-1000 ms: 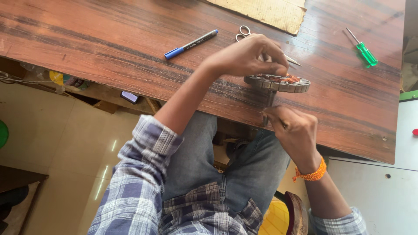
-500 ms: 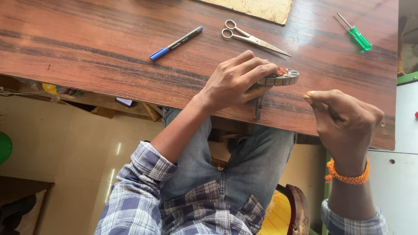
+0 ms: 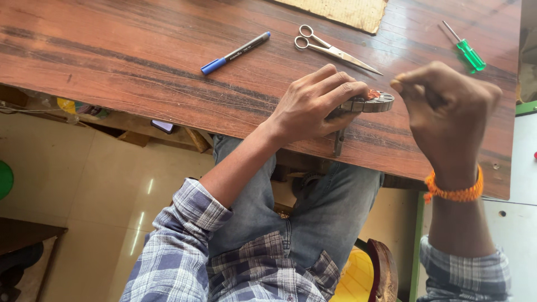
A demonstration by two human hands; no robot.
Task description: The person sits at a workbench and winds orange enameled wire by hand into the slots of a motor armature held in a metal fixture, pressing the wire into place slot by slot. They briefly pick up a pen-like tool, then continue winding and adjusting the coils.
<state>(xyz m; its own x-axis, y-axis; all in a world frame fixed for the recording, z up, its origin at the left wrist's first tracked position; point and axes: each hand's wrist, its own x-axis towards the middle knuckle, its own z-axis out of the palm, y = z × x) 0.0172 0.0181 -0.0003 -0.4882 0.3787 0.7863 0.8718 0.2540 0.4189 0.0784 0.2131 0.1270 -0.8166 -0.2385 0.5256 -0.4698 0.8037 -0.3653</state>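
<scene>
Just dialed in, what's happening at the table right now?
A seated person presses the left hand on a round metal part at the near edge of the wooden table. The right hand is raised beside it, fingers pinched shut; what they hold cannot be seen. A blue pen, scissors and a green screwdriver lie untouched farther back.
</scene>
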